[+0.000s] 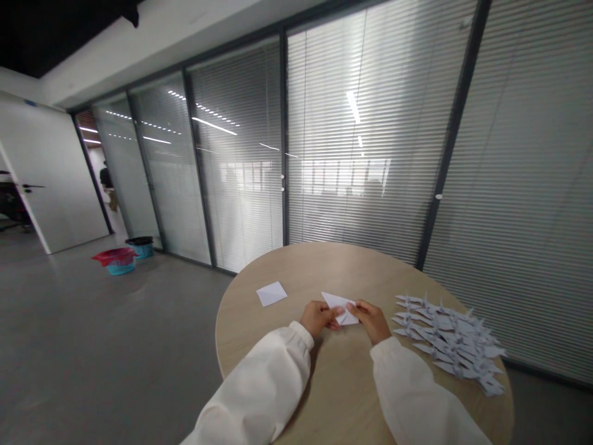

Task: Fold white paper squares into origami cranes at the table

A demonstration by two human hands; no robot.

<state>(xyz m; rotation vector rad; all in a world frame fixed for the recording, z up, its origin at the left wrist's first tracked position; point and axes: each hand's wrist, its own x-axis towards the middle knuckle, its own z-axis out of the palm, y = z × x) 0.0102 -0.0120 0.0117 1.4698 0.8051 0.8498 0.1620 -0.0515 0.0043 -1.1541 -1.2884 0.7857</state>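
Note:
A partly folded white paper [334, 301] is held between my two hands over the round table. My left hand [319, 317] pinches its left side, with the thumb lying on the paper. On the right side, my right hand [372, 317] grips the same paper between thumb and fingers. Its upper left corner sticks out as a point, and a crease line shows near the thumbs. To the left, a flat white paper square [272, 293] lies on the table with a diagonal crease.
Many folded white paper cranes [451, 340] crowd the right side of the wooden table [343, 395]. Glass partitions with blinds stand behind it. Two lined bins, one red [117, 259] and one black [141, 246], are on the floor at left, near an open door [50, 173].

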